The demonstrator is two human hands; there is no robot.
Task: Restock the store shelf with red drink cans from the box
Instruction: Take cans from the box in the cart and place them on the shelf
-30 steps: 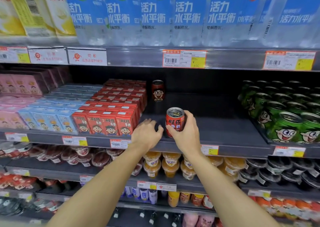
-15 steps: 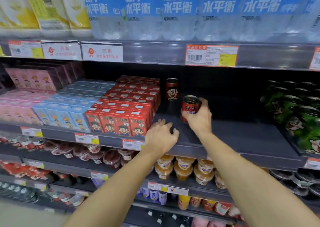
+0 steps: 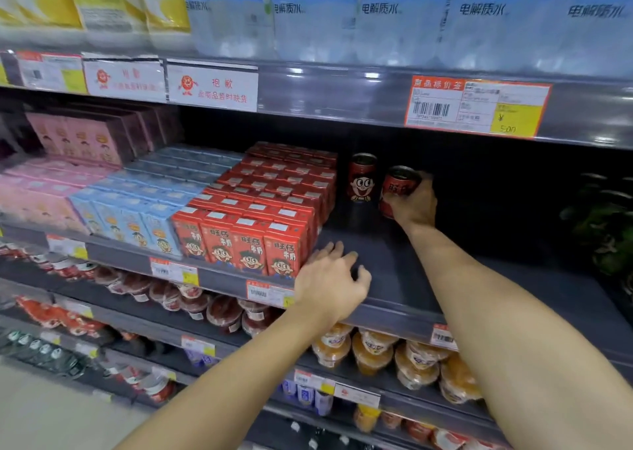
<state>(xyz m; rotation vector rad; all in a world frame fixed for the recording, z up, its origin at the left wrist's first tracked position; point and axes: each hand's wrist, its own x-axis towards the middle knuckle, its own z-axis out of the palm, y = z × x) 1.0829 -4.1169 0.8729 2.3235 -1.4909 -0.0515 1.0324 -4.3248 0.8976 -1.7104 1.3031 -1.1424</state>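
Observation:
My right hand (image 3: 412, 206) grips a red drink can (image 3: 397, 184) deep in the dark shelf (image 3: 404, 278), tilted slightly. Just left of it, at the back, a second red can (image 3: 361, 177) stands upright with its cartoon face toward me. The two cans are close, almost touching. My left hand (image 3: 330, 283) rests on the shelf's front edge with fingers spread, beside the red milk cartons (image 3: 239, 244). The box is not in view.
Red, blue and pink carton rows fill the shelf's left part. Green cans (image 3: 606, 223) stand at the far right. Large water bottles (image 3: 376, 10) sit on the shelf above. Jelly cups and pudding cups (image 3: 370, 350) fill the shelves below. A bare stretch of shelf lies between the red cans and the green cans.
My right hand has carried the can from the shelf's front edge back to beside the standing can. My left hand stayed at the front edge. The view has moved closer and left.

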